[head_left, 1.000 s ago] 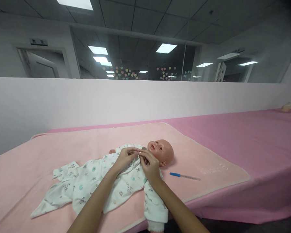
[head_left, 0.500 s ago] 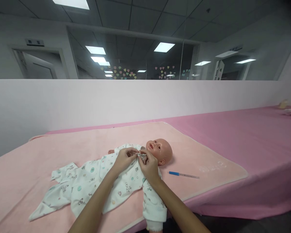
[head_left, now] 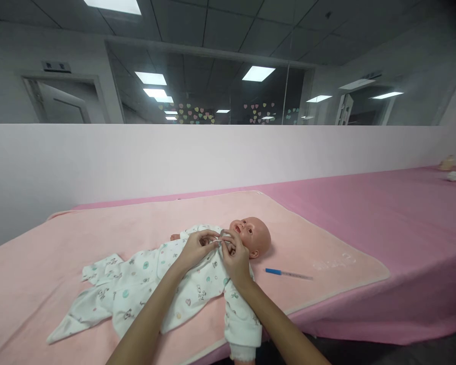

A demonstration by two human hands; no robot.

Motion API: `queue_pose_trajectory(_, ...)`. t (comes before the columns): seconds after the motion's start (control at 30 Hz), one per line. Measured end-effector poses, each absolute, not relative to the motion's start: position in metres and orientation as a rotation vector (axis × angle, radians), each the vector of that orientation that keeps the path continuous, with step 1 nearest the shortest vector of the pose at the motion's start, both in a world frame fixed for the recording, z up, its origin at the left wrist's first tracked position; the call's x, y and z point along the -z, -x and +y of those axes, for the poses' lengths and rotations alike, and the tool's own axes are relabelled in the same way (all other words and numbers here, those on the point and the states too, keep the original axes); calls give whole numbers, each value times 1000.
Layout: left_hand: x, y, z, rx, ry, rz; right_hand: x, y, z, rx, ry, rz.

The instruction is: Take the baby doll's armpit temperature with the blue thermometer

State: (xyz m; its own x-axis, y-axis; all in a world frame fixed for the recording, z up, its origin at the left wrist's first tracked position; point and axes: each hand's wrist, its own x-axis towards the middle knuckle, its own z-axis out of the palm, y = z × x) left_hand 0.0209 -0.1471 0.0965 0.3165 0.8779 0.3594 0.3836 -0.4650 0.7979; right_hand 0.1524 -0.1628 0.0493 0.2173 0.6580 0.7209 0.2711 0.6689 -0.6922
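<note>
A baby doll (head_left: 253, 235) lies on its back on a light pink blanket (head_left: 137, 223), dressed in a white printed romper (head_left: 155, 284). Both my hands meet at the romper's collar just below the doll's chin. My left hand (head_left: 195, 250) pinches the left edge of the neckline. My right hand (head_left: 233, 256) pinches the opposite edge, fingers curled. The fingertips of the two hands touch each other. The doll's near sleeve hangs over the table edge.
A blue-capped thermometer (head_left: 289, 274) lies on the blanket right of the doll's head. The blanket sits on a long darker pink table (head_left: 383, 218) against a pale partition. Small items (head_left: 454, 172) lie at the far right end.
My hands stay at the collar, with only small finger shifts. The view has tilted slightly.
</note>
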Motion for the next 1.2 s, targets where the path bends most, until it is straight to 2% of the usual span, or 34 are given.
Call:
queue_pose_trajectory(0.1, -96, -21, -147, -1059, -2012, 1093, -50, -152, -164, -333, 866, -1326)
queue_pose_trajectory(0.3, -95, -20, -146, -1077, -1987, 1053, -50, -153, -161, -147, 899, -1415)
queue_pose_trajectory(0.6, -96, -21, -145, -1067, -1931, 993, -48, -153, -162, -146, 933, -1491)
queue_pose_trajectory(0.83, -115, 1, -162, -691, -1981, 997, -45, -153, -158, -93, 1009, -1454)
queue_pose_trajectory(1.07, -106, 16, -172, -847, -1981, 1163, -44, -152, -159, 49, 918, -1443)
queue_pose_trajectory(1.2, -103, 14, -177, -891, -2093, 1234, -49, -149, -164, 82, 778, -1711)
